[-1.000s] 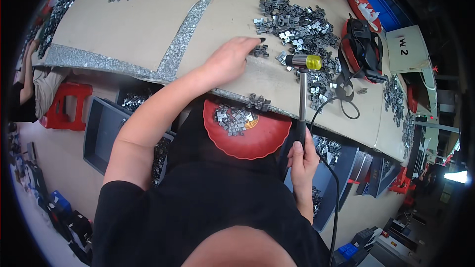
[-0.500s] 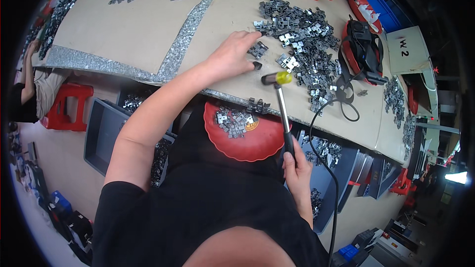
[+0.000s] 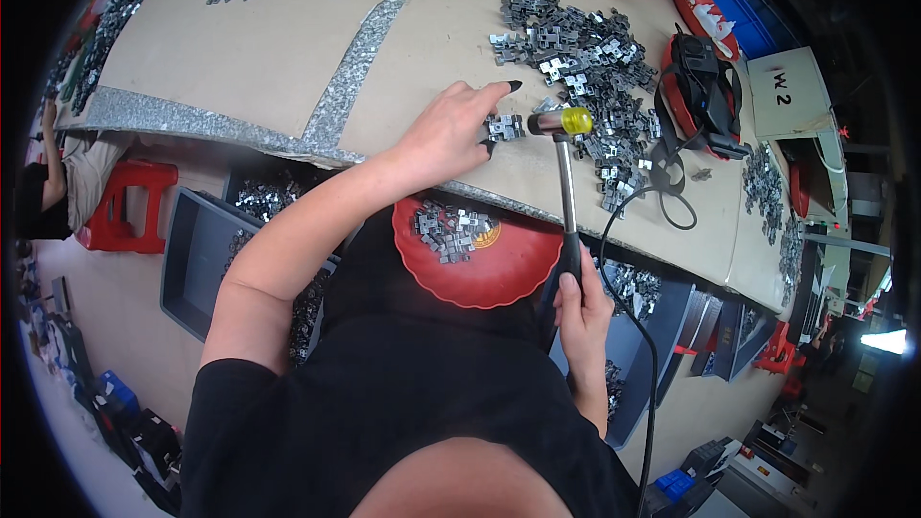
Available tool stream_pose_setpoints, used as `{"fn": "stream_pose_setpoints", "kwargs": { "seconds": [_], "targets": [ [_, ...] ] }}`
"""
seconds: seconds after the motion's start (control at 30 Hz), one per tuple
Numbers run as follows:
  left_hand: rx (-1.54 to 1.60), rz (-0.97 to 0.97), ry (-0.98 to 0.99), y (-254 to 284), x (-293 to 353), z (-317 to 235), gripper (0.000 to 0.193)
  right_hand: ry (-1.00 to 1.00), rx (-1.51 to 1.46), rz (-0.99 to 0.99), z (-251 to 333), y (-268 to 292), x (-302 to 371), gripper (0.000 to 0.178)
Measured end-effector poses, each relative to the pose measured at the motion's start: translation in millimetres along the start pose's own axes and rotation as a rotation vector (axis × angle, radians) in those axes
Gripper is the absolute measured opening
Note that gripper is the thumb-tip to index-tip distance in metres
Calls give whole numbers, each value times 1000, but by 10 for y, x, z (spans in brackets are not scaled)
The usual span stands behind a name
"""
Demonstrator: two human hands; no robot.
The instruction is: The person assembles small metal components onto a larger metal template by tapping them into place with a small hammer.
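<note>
My left hand rests at the front of the table, its thumb and forefinger spread apart with black coverings on the tips. Between those fingertips lies a small group of metal clips; whether the fingers touch it I cannot tell. In my right hand is the black grip of a small mallet with a metal shaft and a yellow-ended head. The head is raised just right of the clips. Below the table edge, a red scalloped plate on my lap carries several loose clips.
A large heap of metal clips spreads beyond the mallet. Right of it sit a black-and-red strapped device and a black cable. Grey bins with clips flank my legs. Someone's arm shows far left, near a red stool.
My left hand has drawn slightly nearer, around a group of clips. The mallet has moved right and up. Clips that were at the table edge above the plate are gone from there.
</note>
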State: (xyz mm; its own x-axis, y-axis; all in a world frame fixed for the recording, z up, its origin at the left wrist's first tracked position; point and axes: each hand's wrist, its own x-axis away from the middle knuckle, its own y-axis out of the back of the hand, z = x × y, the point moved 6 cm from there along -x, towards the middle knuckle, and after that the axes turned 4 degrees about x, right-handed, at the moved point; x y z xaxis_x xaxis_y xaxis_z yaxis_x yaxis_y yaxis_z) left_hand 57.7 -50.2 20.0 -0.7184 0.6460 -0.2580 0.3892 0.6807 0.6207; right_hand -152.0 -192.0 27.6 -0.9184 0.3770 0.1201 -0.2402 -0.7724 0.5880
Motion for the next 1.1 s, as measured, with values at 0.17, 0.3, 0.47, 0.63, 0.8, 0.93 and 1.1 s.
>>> {"fn": "stream_pose_setpoints", "kwargs": {
  "seconds": [0.17, 0.3, 0.47, 0.63, 0.8, 0.93, 1.1],
  "targets": [
    [9, -17, 8, -12, 38, -32, 65, -5, 115, 65, 38, -103, -46, 40],
    [41, -10, 20, -10, 24, -55, 67, -11, 191, 70, 27, -147, -40, 40],
    [44, -16, 33, -2, 31, -11, 69, 21, 170, 61, 112, -106, -47, 40],
    [55, -5, 24, 10, 8, -46, 70, 224, 88, -140, 357, 91, 90, 41],
    [57, -12, 18, -31, 30, -19, 70, -9, 274, 76, 100, -126, -106, 39],
    [37, 7, 44, -5, 32, -32, 71, 95, 136, -25, 149, -19, -21, 38],
    [7, 252, -106, -126, 303, -248, 64, 82, -134, -168, 26, 186, -26, 41]
  ]
}}
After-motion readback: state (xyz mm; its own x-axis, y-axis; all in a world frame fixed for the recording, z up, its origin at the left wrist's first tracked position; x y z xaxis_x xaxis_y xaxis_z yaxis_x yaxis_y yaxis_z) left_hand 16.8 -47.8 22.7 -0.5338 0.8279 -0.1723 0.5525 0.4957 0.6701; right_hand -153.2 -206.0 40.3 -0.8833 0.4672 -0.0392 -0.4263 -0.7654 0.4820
